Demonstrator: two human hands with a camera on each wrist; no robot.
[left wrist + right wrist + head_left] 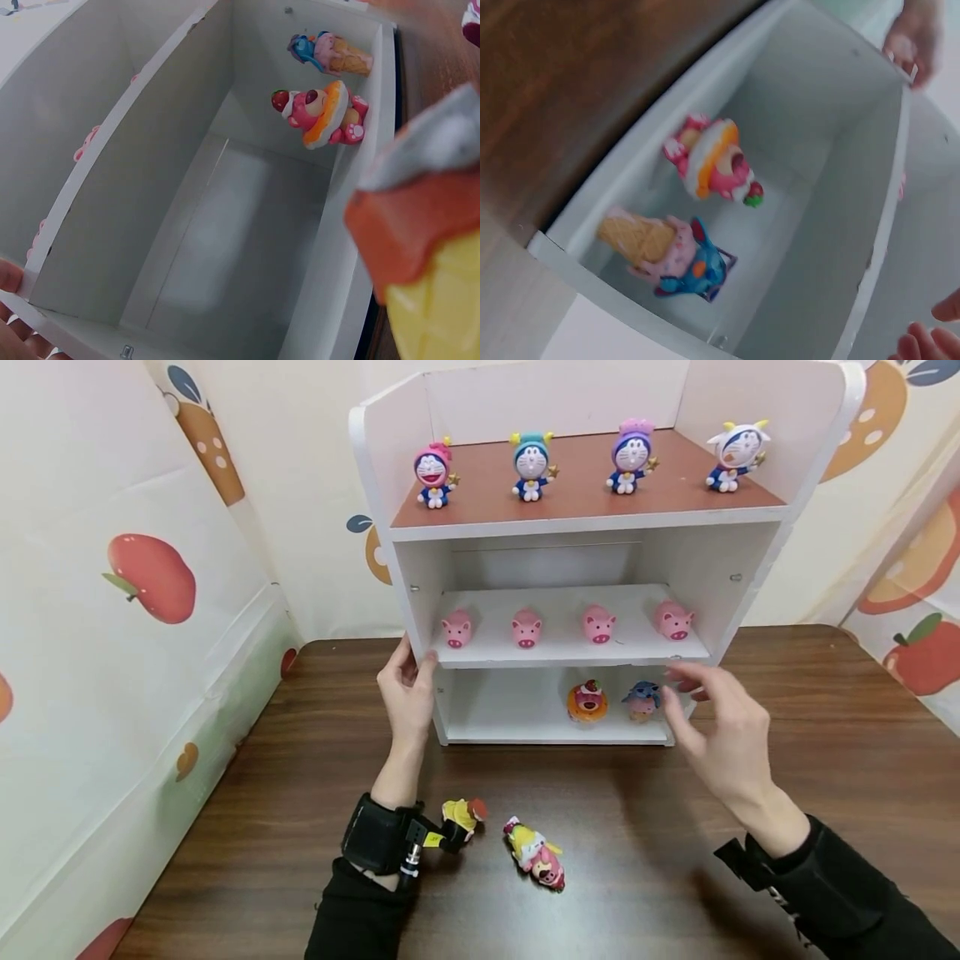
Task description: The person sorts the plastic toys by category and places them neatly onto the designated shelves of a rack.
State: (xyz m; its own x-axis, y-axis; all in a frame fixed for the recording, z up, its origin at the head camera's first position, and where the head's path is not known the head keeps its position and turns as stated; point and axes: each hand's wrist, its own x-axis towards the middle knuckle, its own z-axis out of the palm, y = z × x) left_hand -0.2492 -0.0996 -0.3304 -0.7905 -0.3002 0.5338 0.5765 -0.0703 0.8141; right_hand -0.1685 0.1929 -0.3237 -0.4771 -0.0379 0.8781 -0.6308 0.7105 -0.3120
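A small white shelf unit [558, 664] stands on the table. My left hand [408, 693] grips its left side panel, thumb at the front edge and fingers round the outside. My right hand [716, 727] is at the lower right corner, thumb and fingers apart with nothing between them. Close to its thumb, on the bottom shelf, is an ice-cream-cone figurine [642, 701] with a blue top. Left of that sits a pink bear figurine [330, 120] with an orange ring round it. In the right wrist view, the bear [712, 159] and cone [649, 240] stand side by side.
Several pink pig figurines [527, 628] line the middle shelf, and several hooded cat figurines [532, 466] the top. On the table [615, 877] lie a pink and yellow figurine [535, 853] and, by my left wrist, a yellow and brown figurine [465, 814].
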